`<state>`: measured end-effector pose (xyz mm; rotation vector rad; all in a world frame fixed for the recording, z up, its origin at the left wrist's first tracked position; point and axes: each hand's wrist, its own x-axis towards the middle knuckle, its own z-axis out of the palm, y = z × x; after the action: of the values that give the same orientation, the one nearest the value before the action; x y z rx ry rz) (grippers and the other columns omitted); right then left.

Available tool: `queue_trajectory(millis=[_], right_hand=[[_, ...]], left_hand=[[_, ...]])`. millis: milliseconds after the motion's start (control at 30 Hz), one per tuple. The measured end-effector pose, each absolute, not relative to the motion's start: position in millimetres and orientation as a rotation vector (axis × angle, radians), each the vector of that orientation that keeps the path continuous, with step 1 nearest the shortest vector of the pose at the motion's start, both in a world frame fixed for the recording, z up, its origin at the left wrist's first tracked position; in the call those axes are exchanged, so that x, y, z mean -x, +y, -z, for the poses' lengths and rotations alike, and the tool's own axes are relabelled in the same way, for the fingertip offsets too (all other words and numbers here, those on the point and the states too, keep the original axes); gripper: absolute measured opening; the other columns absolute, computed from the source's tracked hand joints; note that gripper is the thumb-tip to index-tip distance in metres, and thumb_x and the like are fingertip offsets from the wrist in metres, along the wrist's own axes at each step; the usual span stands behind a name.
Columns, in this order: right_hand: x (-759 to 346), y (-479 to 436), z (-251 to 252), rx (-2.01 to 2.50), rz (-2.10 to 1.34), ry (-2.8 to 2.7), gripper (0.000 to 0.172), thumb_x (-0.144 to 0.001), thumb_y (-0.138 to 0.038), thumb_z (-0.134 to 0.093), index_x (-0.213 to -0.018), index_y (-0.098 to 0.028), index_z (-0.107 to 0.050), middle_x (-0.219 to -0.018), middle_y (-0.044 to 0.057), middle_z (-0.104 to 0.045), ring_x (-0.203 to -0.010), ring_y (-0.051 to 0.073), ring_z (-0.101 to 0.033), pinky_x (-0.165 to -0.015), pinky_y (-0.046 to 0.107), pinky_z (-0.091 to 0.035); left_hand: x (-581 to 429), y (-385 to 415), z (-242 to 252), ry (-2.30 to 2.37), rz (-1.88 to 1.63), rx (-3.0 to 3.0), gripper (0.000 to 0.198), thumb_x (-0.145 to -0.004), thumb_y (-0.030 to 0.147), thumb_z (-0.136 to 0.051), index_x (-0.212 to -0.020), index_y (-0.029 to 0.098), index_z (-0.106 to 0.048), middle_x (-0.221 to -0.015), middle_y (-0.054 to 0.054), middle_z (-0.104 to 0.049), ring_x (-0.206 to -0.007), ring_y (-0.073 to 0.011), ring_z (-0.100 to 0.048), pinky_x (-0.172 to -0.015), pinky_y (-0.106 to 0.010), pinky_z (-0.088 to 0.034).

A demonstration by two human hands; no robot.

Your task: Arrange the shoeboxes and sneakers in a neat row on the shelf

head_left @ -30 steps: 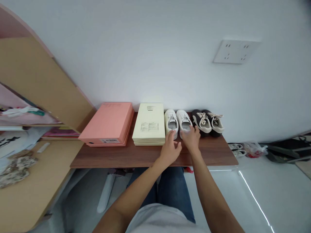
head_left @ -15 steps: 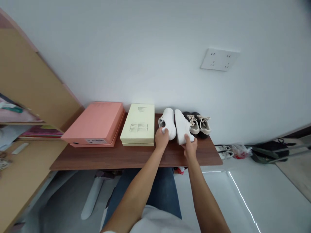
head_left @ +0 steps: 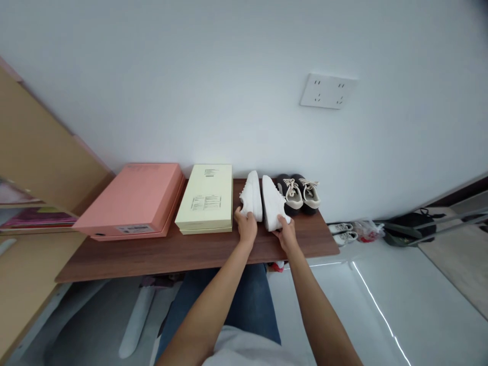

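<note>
Two hands are working at two white sneakers, one each, near the front of one brown wooden tabletop (head_left: 160, 262); the clock here is centring on that pair, with twelve at the wall (head_left: 190, 76). The left hand (head_left: 246, 227) is clamping its fingers on the heel end of the left white sneaker (head_left: 251, 197), and the right hand (head_left: 284, 232) is clamping its fingers on the heel end of the right white sneaker (head_left: 272, 203). Both toes are pointing toward twelve, and the two shoes are tilting onto their sides, soles facing each other across a narrow gap. Whether they are touching the wood cannot be told.

At nine o'clock, one pale yellow shoebox (head_left: 206, 198) is lying just beside the left sneaker, and one pink shoebox (head_left: 131, 198) is lying farther out. At three, two black sneakers (head_left: 310, 197) with cream laces are standing side by side, close by the right white one. One socket plate (head_left: 328, 91) is sitting on the wall at one o'clock. Between three and four, two white shoes (head_left: 345, 237) and one clear plastic bag (head_left: 369, 230) are lying on the floor (head_left: 335, 305).
</note>
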<state>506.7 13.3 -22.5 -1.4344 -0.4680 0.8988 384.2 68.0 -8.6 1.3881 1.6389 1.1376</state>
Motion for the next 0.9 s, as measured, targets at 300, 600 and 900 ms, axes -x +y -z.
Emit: queue_trajectory(millis=[300,600,900], right_hand=[[-611.9,-7.4,8.6,1.844,-0.143,-0.791,0.057,-0.076,-0.059,-0.064,-0.110,-0.014,-0.063,-0.115,0.017,-0.063,-0.109,0.029,-0.059,-0.103,0.047,-0.044],[-661.2,42.4,-1.0,2.031,-0.261,-0.839,0.083,-0.067,-0.047,-0.071,-0.136,-0.011,-0.044,-0.124,0.021,-0.063,-0.117,0.033,-0.060,-0.102,0.045,-0.044],[-694.3,44.3,-0.1,1.650,-0.292,-0.186,0.057,-0.085,-0.052,-0.049,-0.125,-0.012,-0.050,-0.120,0.017,-0.063,-0.104,0.026,-0.064,-0.085,0.039,-0.058]], left_hand=[[-421.0,9.5,-21.1,1.070,-1.104,-1.820,0.056,-0.087,0.015,-0.049,-0.143,0.022,-0.045,-0.150,-0.016,-0.040,-0.129,-0.0258,-0.052,-0.099,-0.040,-0.052],[-544.8,59.4,-55.3,1.184,-0.438,-1.968,0.052,-0.089,0.011,-0.049,-0.141,0.007,-0.046,-0.141,-0.027,-0.048,-0.116,-0.0358,-0.063,-0.099,-0.048,-0.049],[-549.4,80.6,-57.5,1.274,-0.647,-1.581,0.033,-0.094,0.030,-0.048,-0.120,0.015,-0.061,-0.120,-0.018,-0.066,-0.108,-0.0273,-0.066,-0.090,-0.036,-0.054]])
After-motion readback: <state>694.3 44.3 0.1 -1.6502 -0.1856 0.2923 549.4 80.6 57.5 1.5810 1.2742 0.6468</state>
